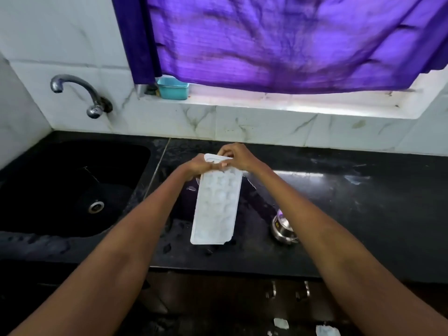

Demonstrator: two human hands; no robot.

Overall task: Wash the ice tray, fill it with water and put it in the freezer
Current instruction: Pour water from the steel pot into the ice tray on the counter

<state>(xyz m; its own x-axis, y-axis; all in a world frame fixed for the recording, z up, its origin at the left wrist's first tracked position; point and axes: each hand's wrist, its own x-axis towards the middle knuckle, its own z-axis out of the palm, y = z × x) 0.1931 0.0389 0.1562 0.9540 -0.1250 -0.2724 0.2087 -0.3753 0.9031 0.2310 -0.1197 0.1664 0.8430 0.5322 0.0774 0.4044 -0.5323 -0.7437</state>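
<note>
Both hands were on the far end of the tray [215, 202]: left hand [201, 166] gripped the far-left corner, right hand [236, 156] curled over the far edge. The tray was held over the counter [339, 202], cells facing up toward the camera, near end hanging free and lower. Couldn't tell whether that near end touched the counter. Long axis ran roughly toward and away from the person, slightly skewed, so both grips sat at one short end and the rest cantilevered. The cells looked whitish; couldn't tell if that was ice, frost or just plastic. The sink [72, 190] lay well off to the left, tap [77, 93] on the wall behind it, not running as far as visible. Judgement: washing not started. Next move is a leftward carry, left hand leading, with the long axis swung under the spout. A steel pot [283, 229] sat just right of the tray, clear of that path.
</note>
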